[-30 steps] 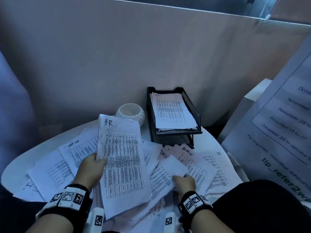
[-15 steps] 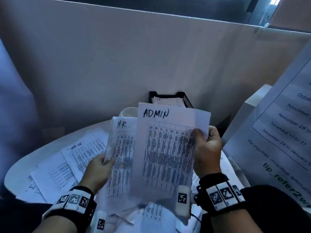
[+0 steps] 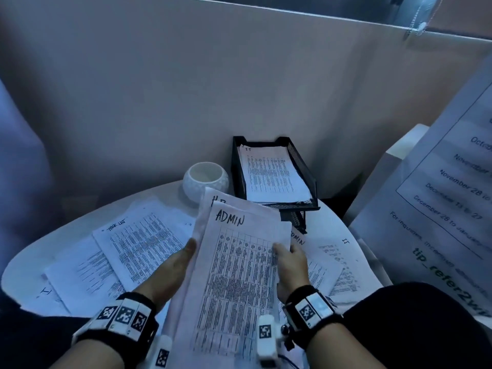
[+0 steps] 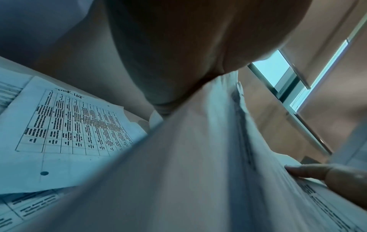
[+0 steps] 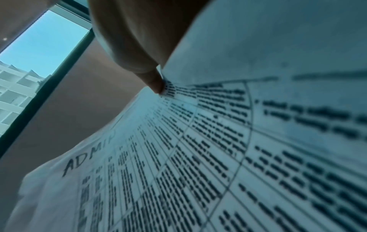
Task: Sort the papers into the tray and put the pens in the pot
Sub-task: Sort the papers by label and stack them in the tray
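Observation:
A sheet headed ADMIN (image 3: 234, 278) lies on top of a sheet headed H.R (image 3: 213, 202), both held above the table. My left hand (image 3: 175, 265) grips the stack's left edge, thumb on top. My right hand (image 3: 288, 265) pinches the ADMIN sheet (image 5: 198, 157) at its right edge, thumb on the print. The black mesh tray (image 3: 306, 169) at the back holds a sheet marked IT (image 3: 271, 174). A white pot (image 3: 205, 179) stands left of the tray. No pens are visible.
Loose printed sheets cover the round white table (image 3: 32, 251), among them a task list (image 3: 143, 235) on the left and IT and ADMIN sheets on the right. A beige partition stands behind. A large printed notice (image 3: 436, 209) leans at the right.
My right hand lifted the ADMIN sheet off the table and has laid it over the H.R sheet in my left hand. The stack has come lower and closer.

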